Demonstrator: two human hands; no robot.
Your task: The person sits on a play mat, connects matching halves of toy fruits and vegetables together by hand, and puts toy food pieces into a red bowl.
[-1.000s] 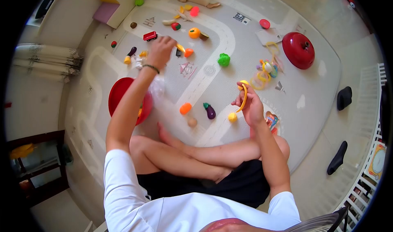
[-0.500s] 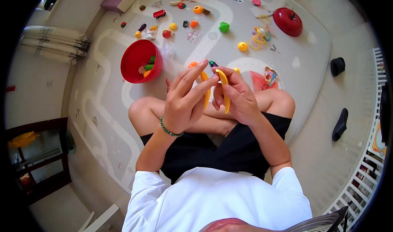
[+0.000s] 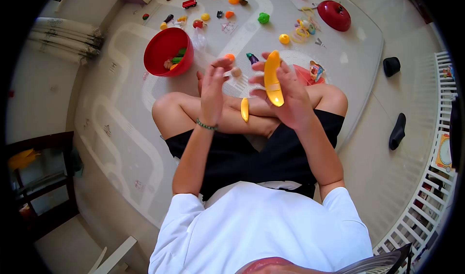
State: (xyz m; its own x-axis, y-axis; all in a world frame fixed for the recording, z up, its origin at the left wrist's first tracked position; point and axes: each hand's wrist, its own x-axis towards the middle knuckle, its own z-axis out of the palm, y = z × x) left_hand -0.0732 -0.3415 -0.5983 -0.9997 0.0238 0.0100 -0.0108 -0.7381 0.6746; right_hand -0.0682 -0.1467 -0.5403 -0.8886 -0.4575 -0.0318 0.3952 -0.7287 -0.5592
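Observation:
My right hand (image 3: 292, 99) holds a yellow toy banana piece (image 3: 273, 80) upright against its palm, with its fingers partly spread behind it. My left hand (image 3: 212, 92) is raised over my crossed legs, empty, its fingers apart. Between the two hands a second yellow banana piece (image 3: 244, 109) shows in front of my shin, touching neither hand; whether it rests on the leg or is in the air I cannot tell. Beyond my hands are a toy eggplant (image 3: 252, 58), an orange toy (image 3: 229, 57) and a beige round toy (image 3: 236, 71).
A red bowl (image 3: 151, 56) with green and orange toys stands at the left beside a clear plastic bag (image 3: 199, 42). Green broccoli (image 3: 263, 18), a yellow toy (image 3: 284, 38), a red lid (image 3: 334, 13) and several other toys lie farther out on the mat.
My hands have moved apart, and the left one has let go of its banana piece, now between them. The piece in my right hand has turned its broad side to view.

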